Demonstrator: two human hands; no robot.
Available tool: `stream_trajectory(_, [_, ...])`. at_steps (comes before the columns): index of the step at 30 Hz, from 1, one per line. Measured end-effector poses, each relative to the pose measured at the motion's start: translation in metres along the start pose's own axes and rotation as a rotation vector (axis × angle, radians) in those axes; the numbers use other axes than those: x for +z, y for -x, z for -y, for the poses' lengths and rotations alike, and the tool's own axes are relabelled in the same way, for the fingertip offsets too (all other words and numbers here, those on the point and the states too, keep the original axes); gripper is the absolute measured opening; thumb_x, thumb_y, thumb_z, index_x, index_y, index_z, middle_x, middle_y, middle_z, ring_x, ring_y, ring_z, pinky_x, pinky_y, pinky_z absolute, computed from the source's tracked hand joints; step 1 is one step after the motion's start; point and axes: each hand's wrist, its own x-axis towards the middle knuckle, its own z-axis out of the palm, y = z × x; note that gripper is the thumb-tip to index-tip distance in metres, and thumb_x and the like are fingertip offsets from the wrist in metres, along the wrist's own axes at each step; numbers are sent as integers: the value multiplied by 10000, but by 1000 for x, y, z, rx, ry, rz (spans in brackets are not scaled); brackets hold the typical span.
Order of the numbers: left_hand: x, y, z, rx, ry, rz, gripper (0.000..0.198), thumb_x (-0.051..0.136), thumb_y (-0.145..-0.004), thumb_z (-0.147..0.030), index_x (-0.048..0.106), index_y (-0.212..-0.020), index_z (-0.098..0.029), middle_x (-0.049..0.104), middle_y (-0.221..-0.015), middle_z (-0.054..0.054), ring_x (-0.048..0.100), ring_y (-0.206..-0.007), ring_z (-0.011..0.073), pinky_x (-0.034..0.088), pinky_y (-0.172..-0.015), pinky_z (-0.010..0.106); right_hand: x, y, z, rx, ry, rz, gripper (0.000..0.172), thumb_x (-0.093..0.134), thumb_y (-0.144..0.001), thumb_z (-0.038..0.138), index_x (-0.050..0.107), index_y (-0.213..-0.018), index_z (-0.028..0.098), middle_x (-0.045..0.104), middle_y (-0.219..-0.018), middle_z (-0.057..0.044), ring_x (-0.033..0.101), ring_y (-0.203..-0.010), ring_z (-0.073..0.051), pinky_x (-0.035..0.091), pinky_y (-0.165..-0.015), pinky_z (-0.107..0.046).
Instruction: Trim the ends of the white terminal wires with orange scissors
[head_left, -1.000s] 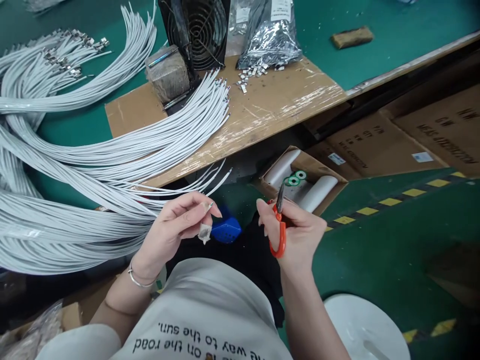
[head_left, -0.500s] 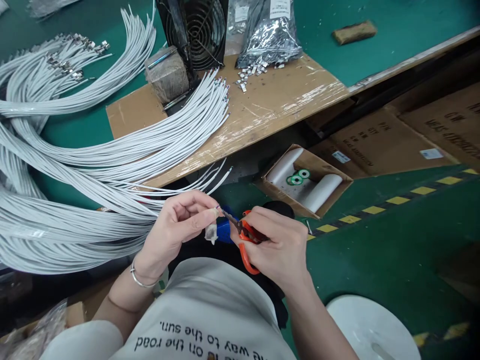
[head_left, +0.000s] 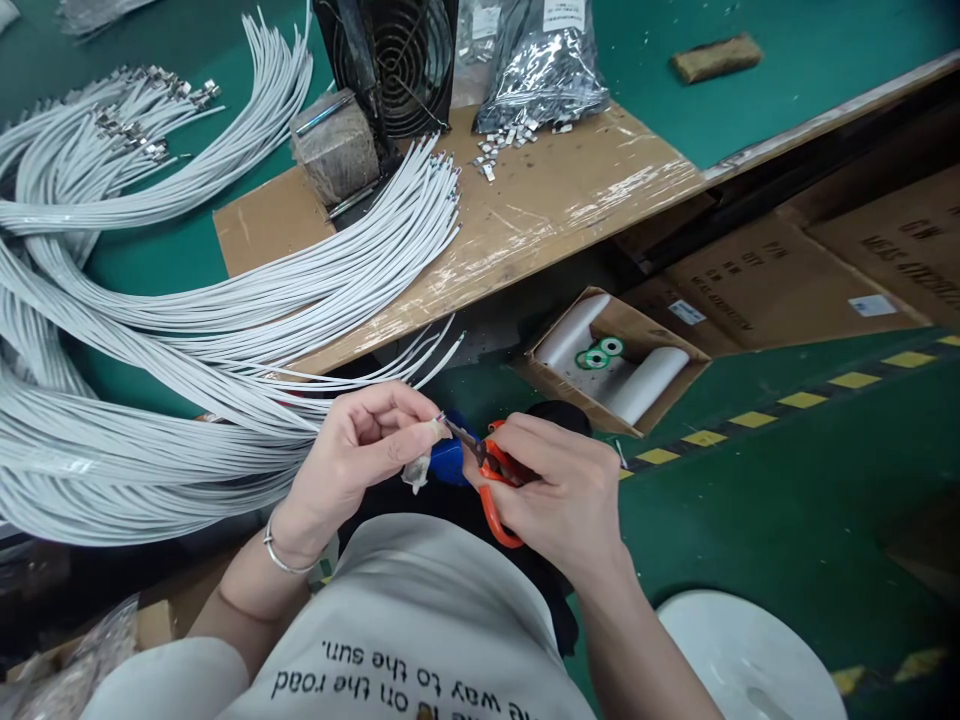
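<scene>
Between thumb and fingers, my left hand (head_left: 375, 440) pinches the end of a white cable, whose small wire tips stick out past the fingertips. My right hand (head_left: 551, 480) is wrapped around orange-handled scissors (head_left: 495, 500). Their dark blades reach the wire tips at my left fingertips; whether they touch the wires is too small to tell. A pale, crumpled scrap (head_left: 417, 472) hangs just under my left fingertips. Long white cables (head_left: 300, 290) lie in bundles on the bench to the left, some ends jutting over the edge near my left hand.
A black fan (head_left: 397, 65), a wrapped block (head_left: 335, 148) and a bag of small metal parts (head_left: 547, 70) stand on the bench, loose parts spilled beside it. Below are an open carton (head_left: 615, 360) holding tape rolls, larger boxes (head_left: 780, 280) and a white stool (head_left: 750, 655).
Both hands stay nearly in place. The pale scrap under my left fingertips has swung slightly left, and the scissors have shifted a little to the right.
</scene>
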Motion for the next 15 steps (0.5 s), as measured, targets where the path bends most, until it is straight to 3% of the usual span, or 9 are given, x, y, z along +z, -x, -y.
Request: stream_trajectory(15, [0,2,-1,-57,-49,-11,231,926,-856,-346,793,-851,-156,606,-599,-37,300,-453,30,267,-428,178,-1,-1,0,-62,80,-24,409,649,-860,69,374,-604,233,360,-563,56,319,-530,-106,266,-481,-273])
